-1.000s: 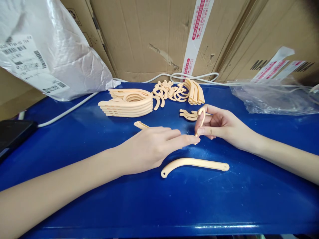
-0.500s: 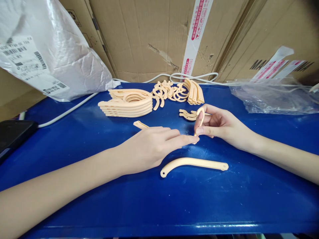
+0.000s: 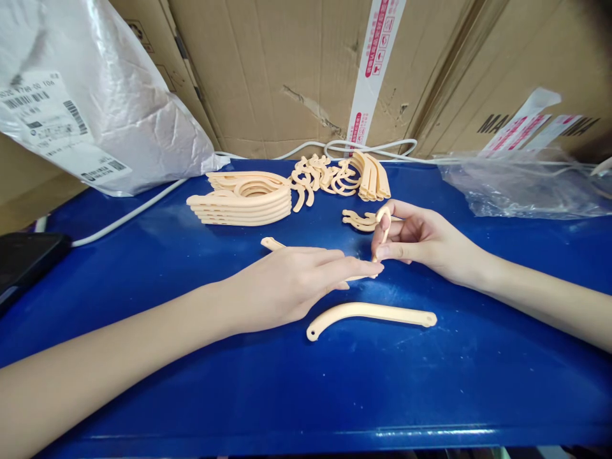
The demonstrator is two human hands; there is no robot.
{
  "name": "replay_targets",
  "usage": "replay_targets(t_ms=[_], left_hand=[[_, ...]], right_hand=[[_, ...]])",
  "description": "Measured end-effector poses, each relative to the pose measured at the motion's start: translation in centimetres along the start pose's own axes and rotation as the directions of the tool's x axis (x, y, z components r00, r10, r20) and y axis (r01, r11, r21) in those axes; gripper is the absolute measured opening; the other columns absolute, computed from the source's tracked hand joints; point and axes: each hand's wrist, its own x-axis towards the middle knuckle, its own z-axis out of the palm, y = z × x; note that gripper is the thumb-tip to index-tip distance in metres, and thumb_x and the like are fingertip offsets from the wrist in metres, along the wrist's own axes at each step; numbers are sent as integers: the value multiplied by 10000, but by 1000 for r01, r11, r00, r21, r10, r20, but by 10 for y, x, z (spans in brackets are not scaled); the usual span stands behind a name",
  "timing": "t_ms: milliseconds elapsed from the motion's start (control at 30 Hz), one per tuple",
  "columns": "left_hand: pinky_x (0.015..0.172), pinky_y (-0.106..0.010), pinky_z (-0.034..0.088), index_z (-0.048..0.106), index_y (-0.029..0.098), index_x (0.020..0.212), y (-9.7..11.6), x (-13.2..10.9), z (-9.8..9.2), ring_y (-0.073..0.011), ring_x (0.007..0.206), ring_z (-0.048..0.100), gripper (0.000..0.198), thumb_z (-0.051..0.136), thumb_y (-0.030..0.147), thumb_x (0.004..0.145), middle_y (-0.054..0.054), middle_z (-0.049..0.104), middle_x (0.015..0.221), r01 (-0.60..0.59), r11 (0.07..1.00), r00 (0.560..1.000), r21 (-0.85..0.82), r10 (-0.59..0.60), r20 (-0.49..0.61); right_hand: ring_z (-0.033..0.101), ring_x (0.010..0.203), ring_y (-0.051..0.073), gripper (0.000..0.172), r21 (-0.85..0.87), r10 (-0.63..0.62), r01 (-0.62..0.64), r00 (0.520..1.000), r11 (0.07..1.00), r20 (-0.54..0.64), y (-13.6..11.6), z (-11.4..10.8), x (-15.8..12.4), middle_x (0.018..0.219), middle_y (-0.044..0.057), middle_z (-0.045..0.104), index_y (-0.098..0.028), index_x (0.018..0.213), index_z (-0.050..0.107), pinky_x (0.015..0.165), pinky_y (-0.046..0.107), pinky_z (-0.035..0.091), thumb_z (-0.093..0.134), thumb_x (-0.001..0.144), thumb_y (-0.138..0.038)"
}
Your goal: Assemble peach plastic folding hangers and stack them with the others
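My right hand pinches a small cream plastic hanger hook between thumb and fingers, its curved end upward. My left hand is closed over a cream plastic hanger arm, whose far-left end sticks out past the knuckles while most of it is hidden under the palm. Its right end meets the foot of the hook at my left fingertips; whether they are joined I cannot tell. Nearer me on the blue table lies a second, loose curved arm. Two or so small hooks rest just behind my right hand.
At the back are a stack of folded hangers, a heap of small hooks and a bundle of arms. A white plastic mailer, a black phone, a white cable, clear plastic and cardboard boxes surround them.
The hanger arm under my left hand has turned slightly, and its right part now shows below the index finger. My right hand keeps the hook almost still.
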Motion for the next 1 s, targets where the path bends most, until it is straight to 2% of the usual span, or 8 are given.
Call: replay_targets(t_ms=[100, 300, 633, 767, 1000], left_hand=[[868, -200, 523, 550, 111, 1287, 0, 0, 0, -112, 1037, 645, 338, 497, 62, 957, -69, 686, 1150, 5, 1000, 1000, -25, -5, 11], [859, -247, 547, 496, 140, 1322, 0, -2, 0, -128, 1056, 645, 339, 435, 97, 992, -76, 683, 1164, -12, 1000, 1000, -24, 12, 26], [804, -311, 539, 532, 147, 1279, 1, -1, 0, -167, 925, 661, 293, 431, 154, 1004, -43, 701, 1069, 11, 996, 1000, 93, -12, 12], [788, -297, 526, 521, 145, 1290, 2, -1, -1, -167, 912, 656, 302, 412, 156, 1009, -40, 698, 1038, 22, 993, 999, 120, -25, 24], [659, -286, 476, 538, 177, 1279, 4, -1, -2, -153, 746, 627, 316, 465, 144, 974, 3, 682, 910, 35, 956, 998, 291, -48, 37]], right_hand=[[635, 600, 104, 305, 12, 3, -3, 1000, 1000, -3, 0, 1, 1, 686, -38, 661, -198, 850, 539, 546, 221, 490, 813, 724, -241], [639, 593, 98, 314, 15, 1, -2, 1000, 1000, 12, 0, 1, 1, 695, -31, 668, -199, 865, 546, 544, 209, 502, 819, 717, -251], [651, 646, 99, 260, -3, -42, 42, 999, 999, 26, 2, -2, 1, 721, -28, 669, -197, 844, 549, 617, 223, 532, 791, 759, -239], [655, 658, 105, 274, -15, -28, 28, 1000, 1000, 15, 2, -1, 1, 724, -27, 669, -201, 829, 527, 631, 235, 537, 787, 763, -258], [638, 624, 98, 276, -79, -12, 9, 1000, 997, -27, 2, -2, 0, 693, -37, 647, -196, 856, 534, 603, 229, 529, 786, 762, -258]])
